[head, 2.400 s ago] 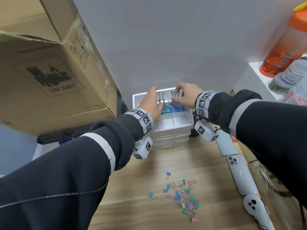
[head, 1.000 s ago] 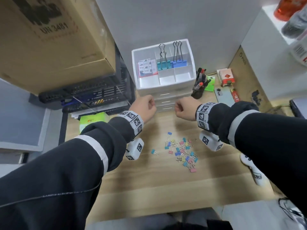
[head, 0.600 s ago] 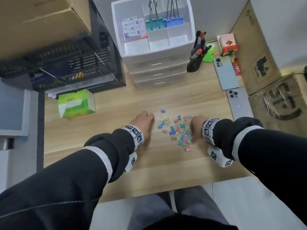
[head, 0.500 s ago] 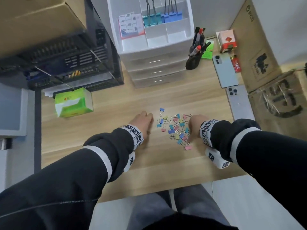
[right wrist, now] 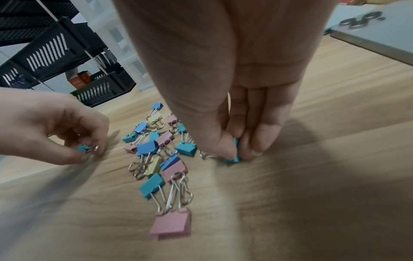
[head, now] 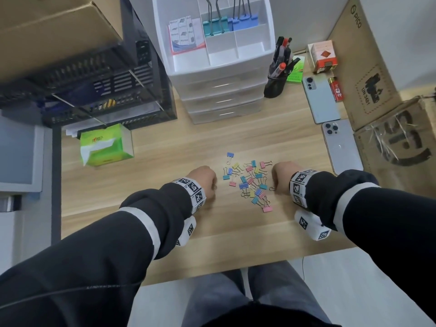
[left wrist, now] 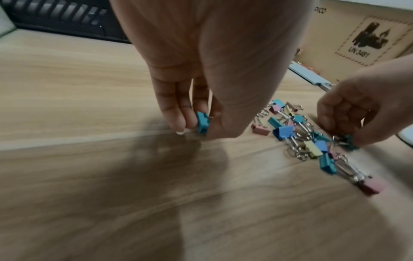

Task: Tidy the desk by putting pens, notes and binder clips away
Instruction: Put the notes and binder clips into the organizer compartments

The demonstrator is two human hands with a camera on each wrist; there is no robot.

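A scatter of several small coloured binder clips (head: 250, 180) lies on the wooden desk (head: 165, 149). My left hand (head: 203, 179) sits at the pile's left edge and pinches a small teal clip (left wrist: 202, 124) between thumb and fingers, low over the desk. My right hand (head: 282, 177) sits at the pile's right edge and pinches another teal clip (right wrist: 234, 151) against the desk. A white drawer organizer (head: 269, 47) at the back holds large teal and blue clips (head: 226, 23) and a notes pad (head: 185, 34). A black pen cup (head: 276, 79) stands beside it.
A green tissue box (head: 106, 145) sits left on the desk. A black rack (head: 94, 90) stands under a cardboard box (head: 59, 27) at back left. Two phones (head: 339, 145) lie to the right, beside cardboard boxes (head: 377, 90). The desk's front edge is near my wrists.
Both hands left the organizer's top tray, came down to the desk and closed in on either side of the small clip pile. Each now pinches a teal clip.
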